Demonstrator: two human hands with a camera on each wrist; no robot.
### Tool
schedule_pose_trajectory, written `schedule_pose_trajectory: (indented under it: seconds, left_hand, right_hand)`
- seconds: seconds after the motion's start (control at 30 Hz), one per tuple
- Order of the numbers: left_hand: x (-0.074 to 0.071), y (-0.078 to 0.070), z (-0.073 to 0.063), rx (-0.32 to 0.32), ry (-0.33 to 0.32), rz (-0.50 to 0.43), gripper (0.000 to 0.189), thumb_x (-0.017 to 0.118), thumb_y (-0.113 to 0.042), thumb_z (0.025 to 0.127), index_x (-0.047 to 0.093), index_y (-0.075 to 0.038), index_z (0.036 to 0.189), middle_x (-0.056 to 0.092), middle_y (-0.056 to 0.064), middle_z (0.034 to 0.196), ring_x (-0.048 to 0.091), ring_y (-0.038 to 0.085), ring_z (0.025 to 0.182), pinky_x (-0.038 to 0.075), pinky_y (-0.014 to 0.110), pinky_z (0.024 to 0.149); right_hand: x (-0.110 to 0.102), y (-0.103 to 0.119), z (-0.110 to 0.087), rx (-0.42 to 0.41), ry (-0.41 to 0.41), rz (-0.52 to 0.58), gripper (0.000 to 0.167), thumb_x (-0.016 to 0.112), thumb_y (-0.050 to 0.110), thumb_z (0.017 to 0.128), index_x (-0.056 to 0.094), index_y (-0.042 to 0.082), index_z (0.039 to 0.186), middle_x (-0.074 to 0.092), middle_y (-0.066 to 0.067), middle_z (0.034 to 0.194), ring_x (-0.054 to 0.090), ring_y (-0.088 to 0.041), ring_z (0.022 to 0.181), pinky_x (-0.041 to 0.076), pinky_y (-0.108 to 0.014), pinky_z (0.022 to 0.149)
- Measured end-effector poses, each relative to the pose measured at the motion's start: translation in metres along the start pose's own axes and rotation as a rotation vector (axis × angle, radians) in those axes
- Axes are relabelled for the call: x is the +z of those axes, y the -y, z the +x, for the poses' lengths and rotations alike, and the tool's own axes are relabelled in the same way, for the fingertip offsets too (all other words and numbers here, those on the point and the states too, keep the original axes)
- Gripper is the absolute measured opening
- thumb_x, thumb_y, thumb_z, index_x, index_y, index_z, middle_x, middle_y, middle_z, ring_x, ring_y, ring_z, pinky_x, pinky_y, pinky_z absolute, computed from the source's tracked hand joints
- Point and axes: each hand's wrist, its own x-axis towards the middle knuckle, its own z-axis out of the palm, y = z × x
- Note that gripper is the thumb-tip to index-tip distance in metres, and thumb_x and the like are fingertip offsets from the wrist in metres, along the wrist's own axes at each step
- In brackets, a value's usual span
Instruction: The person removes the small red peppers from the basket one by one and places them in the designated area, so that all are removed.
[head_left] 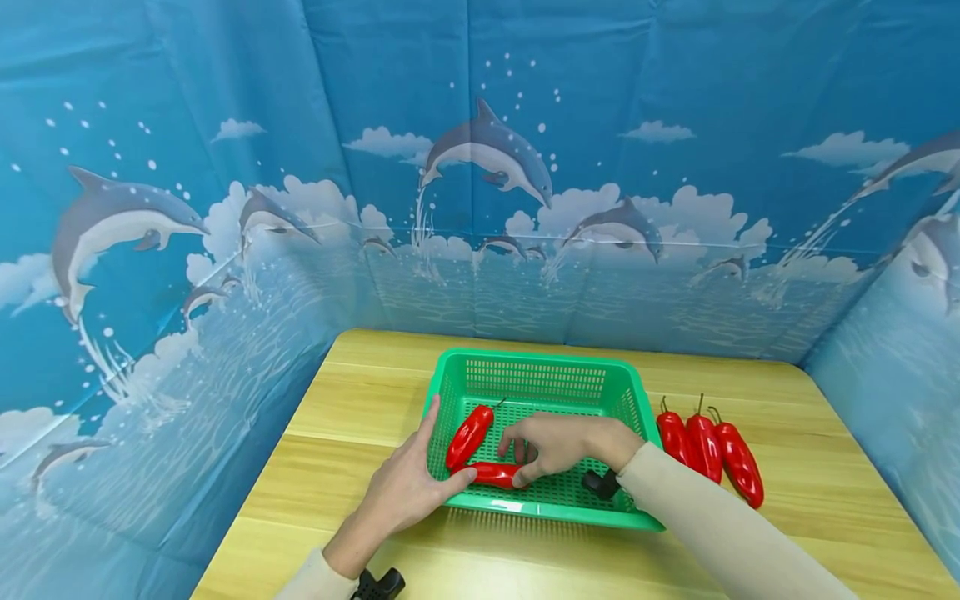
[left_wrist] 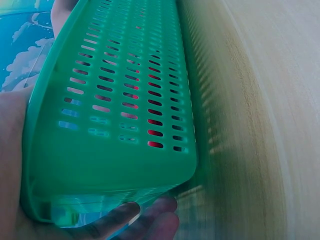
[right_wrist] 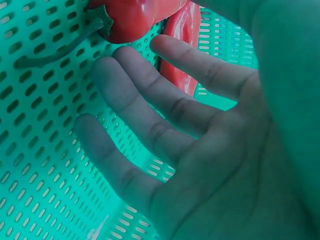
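Presently holding the green basket (head_left: 536, 510) at its near left corner with the left hand (head_left: 408, 483), hooking the thumb over the near rim, stretching the index finger along the left rim and laying other fingertips against the outside of the basket's left end. Reaching down into the basket, over its middle, with the right hand (head_left: 562, 442). Showing its fingers (right_wrist: 135, 105) spread, with gaps between them, rather than squeezed together; bringing the thumb to the right end of the front pepper (head_left: 498, 475), but cannot tell if pressing or merely touching. Can see that front pepper lying inside the basket, along its near wall, and a slanted pepper (head_left: 470, 436) also inside, by the basket's left wall, with a stem pointing toward the basket's far side. Can see three more red peppers (head_left: 703, 446) side by side just right of the basket, with stems pointing away, on the wooden table (head_left: 810, 467) under the basket. Noticing, beyond the basket, a blue dolphin-print curtain (head_left: 585, 183).
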Motion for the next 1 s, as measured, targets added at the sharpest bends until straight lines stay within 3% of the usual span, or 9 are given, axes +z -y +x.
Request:
schedule_pose_trajectory:
  seconds: [0.53, 1.0]
  left_hand:
    - [0.0006, -0.0016, -0.0005, -0.007, -0.004, -0.007, 0.125, 0.085, -0.072, 0.095, 0.009, -0.039, 0.189, 0.052, 0.019, 0.181, 0.062, 0.056, 0.155, 0.062, 0.081, 0.104]
    - [0.0022, -0.0022, -0.0001, -0.018, -0.006, -0.015, 0.124, 0.085, -0.070, 0.095, 0.009, -0.041, 0.189, 0.051, 0.016, 0.183, 0.062, 0.052, 0.157, 0.063, 0.078, 0.106]
  right_hand:
    - [0.0031, -0.0023, 0.0044, 0.006, 0.012, 0.004, 0.028, 0.086, 0.028, 0.108, 0.079, 0.020, 0.133, 0.082, 0.016, 0.097, 0.073, -0.001, 0.089, 0.062, -0.027, 0.088]
    - [0.0012, -0.0036, 0.0006, 0.001, -0.022, -0.017, 0.022, 0.087, 0.025, 0.107, 0.083, 0.014, 0.126, 0.080, 0.014, 0.096, 0.072, -0.002, 0.086, 0.062, -0.025, 0.085]
